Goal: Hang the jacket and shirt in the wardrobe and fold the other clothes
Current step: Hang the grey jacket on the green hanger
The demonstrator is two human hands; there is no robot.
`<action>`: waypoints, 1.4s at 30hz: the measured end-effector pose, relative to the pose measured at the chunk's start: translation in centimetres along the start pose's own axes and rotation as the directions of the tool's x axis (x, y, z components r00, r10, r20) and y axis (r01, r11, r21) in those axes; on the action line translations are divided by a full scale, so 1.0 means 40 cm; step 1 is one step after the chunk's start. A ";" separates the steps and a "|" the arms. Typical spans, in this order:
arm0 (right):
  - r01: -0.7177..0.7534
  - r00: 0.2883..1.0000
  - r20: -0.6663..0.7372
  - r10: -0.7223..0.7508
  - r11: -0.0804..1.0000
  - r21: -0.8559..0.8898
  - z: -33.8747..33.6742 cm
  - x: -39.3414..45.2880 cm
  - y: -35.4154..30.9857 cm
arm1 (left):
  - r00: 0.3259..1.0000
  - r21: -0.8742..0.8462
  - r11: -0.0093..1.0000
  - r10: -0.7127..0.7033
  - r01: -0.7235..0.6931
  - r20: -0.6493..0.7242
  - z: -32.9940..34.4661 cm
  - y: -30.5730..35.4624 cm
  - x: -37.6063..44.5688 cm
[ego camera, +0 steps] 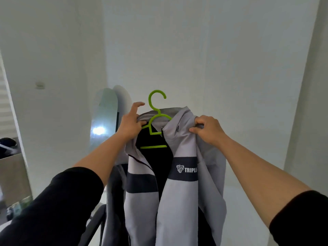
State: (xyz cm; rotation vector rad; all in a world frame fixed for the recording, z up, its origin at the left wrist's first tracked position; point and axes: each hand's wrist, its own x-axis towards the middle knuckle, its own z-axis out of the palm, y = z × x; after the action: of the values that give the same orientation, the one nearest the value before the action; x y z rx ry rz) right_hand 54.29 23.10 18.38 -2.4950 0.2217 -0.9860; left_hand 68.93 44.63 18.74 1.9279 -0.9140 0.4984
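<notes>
Two hands: both are raised in front of the person, holding up one garment at shoulder level.
Jacket: a light grey zip-up jacket (184, 192) with dark chest bands and a black lining hangs open between the hands, its long axis straight down.
Hanger: a lime green plastic hanger (154, 121) sits inside the collar, its hook pointing up and clear of the cloth.
Left hand (130, 121): thumb and lower fingers pinch the jacket's left shoulder together with the hanger's arm; the forefinger is stretched up, touching nothing.
Right hand (206, 129): fingers curled tight, bunching the right shoulder fabric at the collar.
Key relation: the hanger's right arm lies under the cloth just inside the right hand, so that shoulder looks not yet seated; the left hand is nearer the hook.
Wardrobe: none in sight, only a white wall (213, 59) and a tall rounded mirror (104, 118) behind.
</notes>
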 end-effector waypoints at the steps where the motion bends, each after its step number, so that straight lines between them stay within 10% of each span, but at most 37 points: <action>1: 0.007 1.000 -0.009 -0.008 1.000 -0.017 -0.001 0.002 0.001 | 1.000 0.060 0.998 -0.004 0.004 -0.012 -0.003 -0.007 0.000; 8: -0.006 0.999 -0.054 0.009 0.999 0.054 -0.007 0.010 0.010 | 0.961 0.283 0.958 -0.043 -0.038 0.273 -0.011 -0.014 -0.005; 18: -0.177 0.887 0.461 -0.020 0.908 0.380 -0.013 0.011 -0.076 | 0.997 0.155 0.986 0.071 -0.064 -0.034 0.028 -0.010 -0.026; 22: -0.042 0.969 0.246 -0.029 0.959 0.281 0.030 0.023 -0.086 | 0.936 0.085 0.981 -0.138 0.175 -0.324 0.055 0.011 -0.042; 29: 0.023 0.995 0.091 -0.033 0.994 0.104 0.080 0.026 -0.065 | 0.741 -0.445 0.776 -0.600 0.447 -0.302 0.171 0.155 -0.125; 34: -0.032 0.999 0.025 0.029 0.987 0.155 0.013 0.000 -0.009 | 0.979 -0.305 0.942 -0.179 0.141 -0.102 0.132 0.104 -0.128; 37: -0.009 1.000 -0.014 0.013 0.974 0.228 -0.045 0.002 -0.009 | 0.960 0.143 0.972 0.212 -0.187 -0.185 0.078 0.054 -0.066; 42: -0.004 1.000 0.014 0.000 0.964 0.265 -0.107 0.013 -0.038 | 0.976 0.233 0.964 0.077 -0.125 0.204 0.026 0.057 0.011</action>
State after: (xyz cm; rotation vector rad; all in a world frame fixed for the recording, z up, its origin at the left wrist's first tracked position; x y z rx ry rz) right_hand 51.74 22.82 22.18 -2.2559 0.0809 -0.9309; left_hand 67.43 42.86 19.82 2.1898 -1.1240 0.5097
